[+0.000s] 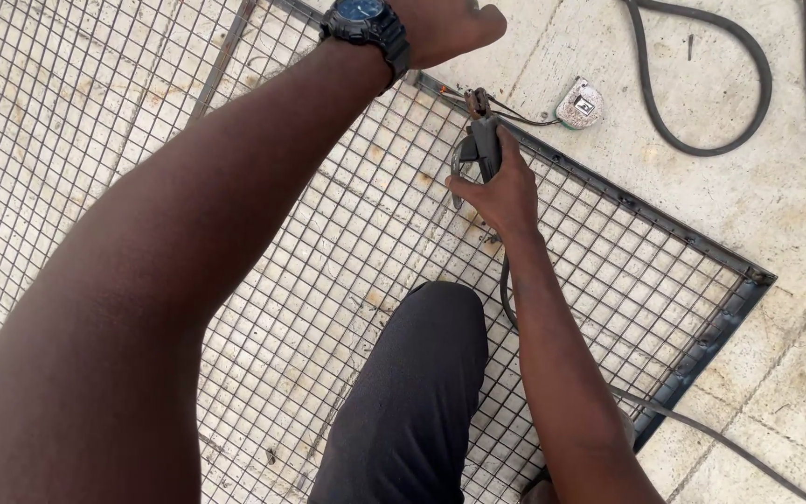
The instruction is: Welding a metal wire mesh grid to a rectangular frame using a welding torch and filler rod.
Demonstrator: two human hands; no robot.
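So your right hand has its fingers clenched round the welding holder, tip at the frame edge of the wire mesh panel, around 12 o'clock. Looks like you're partway along that edge, hard to say how many joints are left. Left hand is half out of shot, can't tell its grip. Outdoors-looking concrete floor, tape measure and cable at 1 o'clock.

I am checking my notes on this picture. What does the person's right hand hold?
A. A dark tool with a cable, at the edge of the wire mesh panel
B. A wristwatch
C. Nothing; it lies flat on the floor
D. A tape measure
A: the right hand is closed on a dark tool with a cable, at the frame of the wire mesh panel; the tape measure lies apart on the floor.
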